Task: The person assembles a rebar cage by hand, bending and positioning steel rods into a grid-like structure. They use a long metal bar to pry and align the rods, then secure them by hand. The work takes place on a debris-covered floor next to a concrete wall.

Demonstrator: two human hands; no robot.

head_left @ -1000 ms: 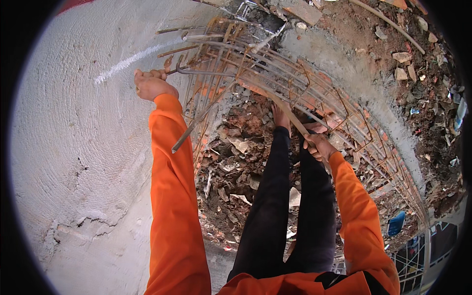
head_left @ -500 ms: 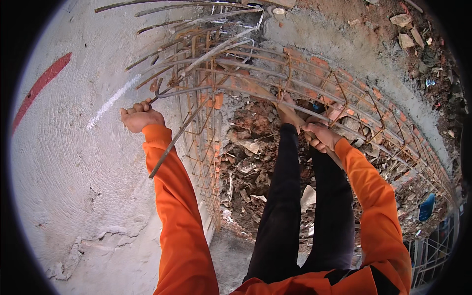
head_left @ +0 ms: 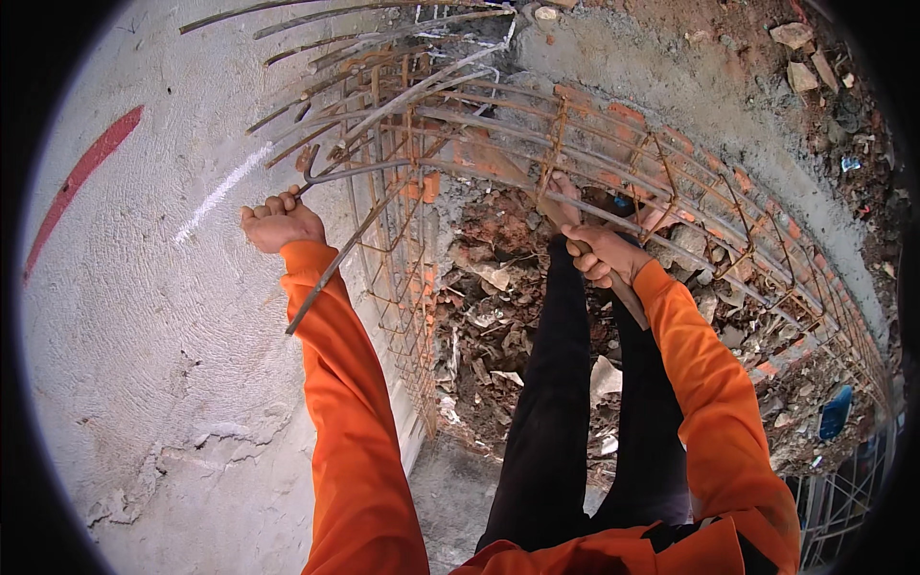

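1. Note the hands first: well apart, the left hand [head_left: 283, 222] closed at 10 o'clock on a dark stub [head_left: 303, 191], the right hand [head_left: 606, 254] wrapped round the brown bar [head_left: 630, 304] between 2 and 3 o'clock.
2. Find the hooked bar [head_left: 369, 171] at 11 o'clock, with its bent end just beside the left fist, among the rods of the rebar cage [head_left: 559, 144]. Cannot tell whether stub and hooked bar make one piece.
3. Trace the brown bar from the right fist up toward 12 o'clock, into the cage; cannot make out its far end there.
4. Best to grip low on the brown bar for leverage, thumb fully round, lower end pointing to about 5 o'clock.
5. Steady the left fist before loading the right; build force smoothly, to avoid scraping knuckles on the concrete surface [head_left: 144, 335] at 9 o'clock.
6. Mind the loose straight bar [head_left: 337, 264], angled down to 8 or 9 o'clock over the left sleeve [head_left: 350, 402]; hold the cloth clear against snagging.
7. Direct any push away from the bare foot [head_left: 563, 187] between 1 and 2 o'clock, close to the brown bar, and stand firmly on the rubble [head_left: 484, 264].
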